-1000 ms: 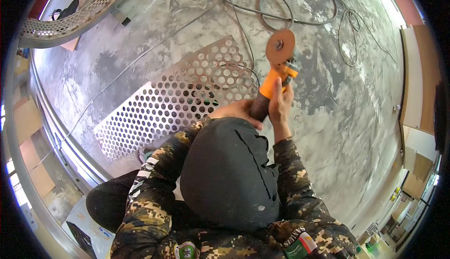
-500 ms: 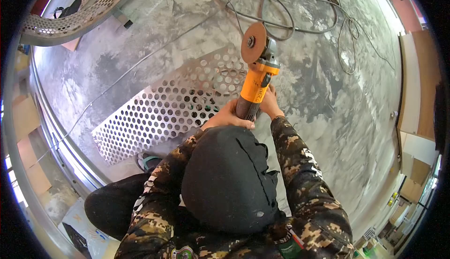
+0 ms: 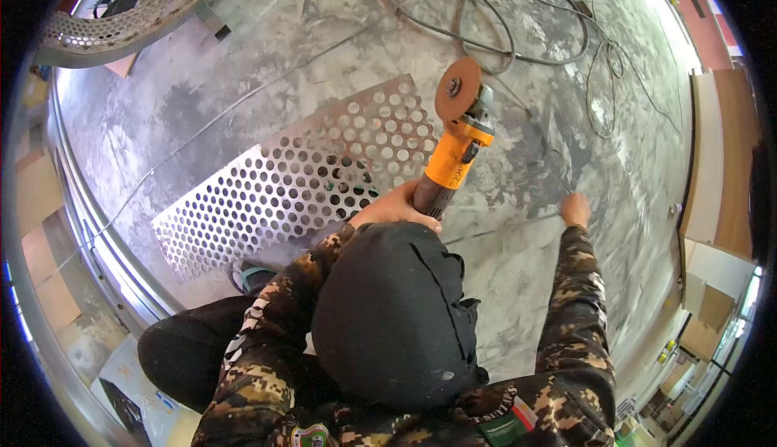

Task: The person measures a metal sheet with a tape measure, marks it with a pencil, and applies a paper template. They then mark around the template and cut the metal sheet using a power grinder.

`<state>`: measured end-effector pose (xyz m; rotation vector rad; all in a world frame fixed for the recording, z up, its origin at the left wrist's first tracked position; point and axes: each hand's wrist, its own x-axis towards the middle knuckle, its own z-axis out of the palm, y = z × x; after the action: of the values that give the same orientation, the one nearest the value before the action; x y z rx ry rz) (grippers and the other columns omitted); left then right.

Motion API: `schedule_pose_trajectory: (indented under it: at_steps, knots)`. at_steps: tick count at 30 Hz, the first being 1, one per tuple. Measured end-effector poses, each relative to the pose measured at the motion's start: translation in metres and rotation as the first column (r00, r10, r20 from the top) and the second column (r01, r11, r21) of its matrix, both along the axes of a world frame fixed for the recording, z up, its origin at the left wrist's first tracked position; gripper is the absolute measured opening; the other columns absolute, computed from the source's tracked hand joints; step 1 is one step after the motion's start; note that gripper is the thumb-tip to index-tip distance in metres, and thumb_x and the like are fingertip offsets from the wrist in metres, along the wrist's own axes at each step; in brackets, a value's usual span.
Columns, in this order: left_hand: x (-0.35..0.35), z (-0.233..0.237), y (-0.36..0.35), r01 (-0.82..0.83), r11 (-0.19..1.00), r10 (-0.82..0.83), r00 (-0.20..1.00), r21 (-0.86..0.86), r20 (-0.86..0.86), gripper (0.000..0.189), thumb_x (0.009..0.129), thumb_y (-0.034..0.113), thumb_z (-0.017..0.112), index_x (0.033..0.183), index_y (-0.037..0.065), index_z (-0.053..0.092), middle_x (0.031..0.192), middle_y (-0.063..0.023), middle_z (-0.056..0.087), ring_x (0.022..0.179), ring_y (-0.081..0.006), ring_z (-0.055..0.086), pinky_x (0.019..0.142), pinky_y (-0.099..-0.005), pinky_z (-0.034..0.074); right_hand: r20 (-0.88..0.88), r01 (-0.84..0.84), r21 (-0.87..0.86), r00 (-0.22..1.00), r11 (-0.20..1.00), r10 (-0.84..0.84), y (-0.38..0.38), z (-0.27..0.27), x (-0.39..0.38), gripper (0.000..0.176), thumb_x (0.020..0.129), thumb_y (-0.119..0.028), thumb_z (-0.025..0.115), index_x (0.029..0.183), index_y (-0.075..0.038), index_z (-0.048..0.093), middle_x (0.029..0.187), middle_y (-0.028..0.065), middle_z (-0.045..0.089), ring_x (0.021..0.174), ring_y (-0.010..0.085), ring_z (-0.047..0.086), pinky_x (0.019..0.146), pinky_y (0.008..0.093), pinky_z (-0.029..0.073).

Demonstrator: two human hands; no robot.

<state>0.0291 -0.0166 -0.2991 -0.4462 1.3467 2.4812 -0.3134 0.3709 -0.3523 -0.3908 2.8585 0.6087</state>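
My left hand (image 3: 395, 206) is wrapped round the dark rear handle of an orange angle grinder (image 3: 450, 158). A reddish-brown disc (image 3: 458, 88) sits at the grinder's top end, tilted upward and away from me. Out to the right, my right hand (image 3: 575, 208) is closed on a thin dark power cord (image 3: 510, 229). The cord runs from near the grinder's rear to that hand, then on up the floor. Beside the grinder on the left lies a perforated metal sheet (image 3: 267, 196), partly shiny and partly brownish. My right fingertips are only partly visible.
Coiled hoses and cables (image 3: 465, 34) lie on the grey floor ahead. A curved perforated metal piece (image 3: 89, 38) stands at upper left. Metal rails (image 3: 97, 241) run along the left, and wooden boards (image 3: 728, 156) stand at right. A sandalled foot (image 3: 252, 277) touches the sheet's near side.
My right hand has left the grinder and moved out to the right, now gripping the cord. My left hand still holds the grinder, which sits slightly lower and further right in view.
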Motion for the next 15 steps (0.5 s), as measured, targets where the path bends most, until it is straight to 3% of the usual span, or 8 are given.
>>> schedule_pose_trajectory:
  at_steps: [5, 7, 8, 10, 11, 13, 14, 15]
  knots:
    - [-0.006, 0.018, 0.001, -0.014, 0.996, 0.006, 0.997, 0.088, 0.083, 0.064, 0.067, 0.006, 0.086, 0.12, 0.002, 0.052, 0.098, -0.0058, 0.065, 0.095, -0.0176, 0.063, 0.087, -0.0329, 0.049, -0.325, -0.296, 0.042, 0.899, 0.954, 0.293, -0.061, 0.065, 0.067, 0.026, 0.09, -0.026, 0.06, 0.109, -0.012, 0.073, 0.131, 0.0335, 0.052, 0.122, 0.0445, 0.053, 0.103, 0.0544, 0.041]
    - [-0.007, 0.025, 0.002, -0.014, 0.994, 0.0, 0.992, 0.11, 0.125, 0.064, 0.066, 0.007, 0.086, 0.12, 0.001, 0.052, 0.101, -0.0057, 0.065, 0.097, -0.0169, 0.062, 0.088, -0.0316, 0.049, -0.242, -0.459, -0.382, 0.887, 0.802, 0.393, -0.117, 0.082, 0.123, 0.027, 0.092, -0.024, 0.06, 0.112, -0.01, 0.071, 0.127, 0.0267, 0.058, 0.115, 0.042, 0.057, 0.101, 0.0483, 0.042]
    - [-0.007, 0.022, 0.003, -0.007, 0.994, -0.006, 0.993, 0.112, 0.12, 0.064, 0.066, 0.007, 0.086, 0.12, 0.001, 0.052, 0.101, -0.0057, 0.065, 0.097, -0.0169, 0.062, 0.088, -0.0316, 0.049, -0.01, -0.198, -0.746, 0.958, 0.635, 0.287, -0.143, 0.074, 0.144, 0.028, 0.094, -0.026, 0.061, 0.117, -0.012, 0.07, 0.133, 0.0277, 0.055, 0.122, 0.0364, 0.055, 0.104, 0.0455, 0.041]
    - [-0.009, 0.005, 0.007, 0.046, 0.993, -0.033, 0.993, -0.109, 0.115, 0.059, 0.067, 0.009, 0.085, 0.116, -0.001, 0.055, 0.1, -0.0058, 0.065, 0.094, -0.0165, 0.063, 0.087, -0.0321, 0.049, 0.546, 0.54, -0.834, 0.772, 0.117, 0.325, -0.19, 0.064, 0.185, 0.045, 0.105, -0.033, 0.041, 0.133, -0.002, 0.055, 0.128, 0.0155, 0.061, 0.113, 0.0184, 0.058, 0.097, 0.0331, 0.046]
    - [-0.01, -0.011, 0.008, 0.058, 0.997, -0.054, 0.996, -0.048, 0.072, 0.052, 0.069, 0.013, 0.083, 0.112, -0.002, 0.058, 0.097, -0.0064, 0.067, 0.09, -0.0163, 0.063, 0.085, -0.0323, 0.05, 0.569, 0.68, -0.724, 0.682, -0.115, 0.46, -0.212, 0.046, 0.199, 0.05, 0.107, -0.037, 0.033, 0.138, -0.001, 0.049, 0.124, 0.0095, 0.061, 0.107, 0.0174, 0.058, 0.096, 0.0333, 0.046]
    - [-0.012, -0.022, 0.011, 0.125, 0.966, -0.102, 0.988, -0.228, 0.113, 0.053, 0.07, 0.014, 0.081, 0.116, 0.0, 0.059, 0.103, -0.0082, 0.068, 0.095, -0.0162, 0.063, 0.086, -0.0347, 0.05, 0.567, 0.63, -0.756, 0.765, -0.176, 0.305, -0.241, -0.001, 0.207, 0.048, 0.107, -0.037, 0.033, 0.138, -0.003, 0.047, 0.117, 0.0049, 0.059, 0.106, 0.0149, 0.054, 0.095, 0.0321, 0.044]
    - [-0.012, -0.015, 0.009, 0.083, 0.982, -0.071, 0.994, -0.168, 0.081, 0.054, 0.069, 0.014, 0.081, 0.116, 0.0, 0.059, 0.103, -0.0094, 0.069, 0.097, -0.0177, 0.064, 0.087, -0.0349, 0.05, 0.586, 0.6, -0.791, 0.799, -0.119, 0.136, -0.276, 0.086, 0.229, 0.043, 0.107, -0.034, 0.037, 0.136, -0.003, 0.047, 0.118, 0.0038, 0.058, 0.107, 0.0148, 0.053, 0.094, 0.0319, 0.044]
    - [-0.016, 0.035, 0.003, 0.145, 0.95, -0.081, 0.97, -0.276, 0.228, 0.056, 0.068, 0.013, 0.082, 0.117, -0.001, 0.059, 0.102, -0.01, 0.069, 0.098, -0.0185, 0.065, 0.087, -0.0348, 0.05, 0.613, 0.673, -0.639, 0.738, -0.372, 0.281, -0.275, 0.077, 0.228, 0.043, 0.106, -0.034, 0.042, 0.135, -0.003, 0.047, 0.121, 0.0031, 0.057, 0.107, 0.0143, 0.053, 0.095, 0.0312, 0.043]
